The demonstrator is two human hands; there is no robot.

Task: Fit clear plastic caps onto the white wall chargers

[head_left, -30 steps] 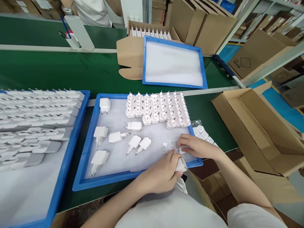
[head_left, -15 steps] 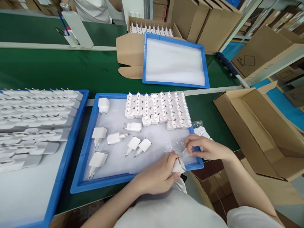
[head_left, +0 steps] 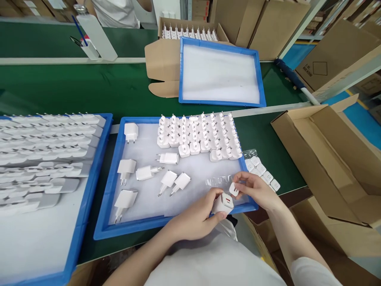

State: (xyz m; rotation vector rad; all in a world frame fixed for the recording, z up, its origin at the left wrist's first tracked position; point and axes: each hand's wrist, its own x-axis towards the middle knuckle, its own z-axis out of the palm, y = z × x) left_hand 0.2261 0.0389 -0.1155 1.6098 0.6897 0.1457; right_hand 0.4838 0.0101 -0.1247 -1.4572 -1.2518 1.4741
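Note:
My left hand [head_left: 205, 210] is closed around a white plug-in charger [head_left: 222, 203], whose end with a small reddish port faces up and to the right. Between the fingertips of my right hand [head_left: 251, 188] is a small white square piece [head_left: 233, 189] with dark slots, just beside the charger and apart from it. Both hands are over the near right corner of a blue-rimmed tray [head_left: 102, 198]. A strip of clear plastic [head_left: 218, 181] lies in the tray behind them. Several similar white square pieces [head_left: 262, 170] lie just outside the tray, past my right hand.
Upright chargers [head_left: 195, 137] stand in rows at the tray's back; loose ones [head_left: 147, 172] lie at its left. Another tray [head_left: 68, 242] of chargers is at far left. A blue-rimmed tray [head_left: 220, 73] leans on a carton. An open cardboard box [head_left: 327, 167] is at right.
My right hand has turned, and the white square piece in its fingertips now shows its slotted face. The charger in my left hand has tilted, bringing its port end into view.

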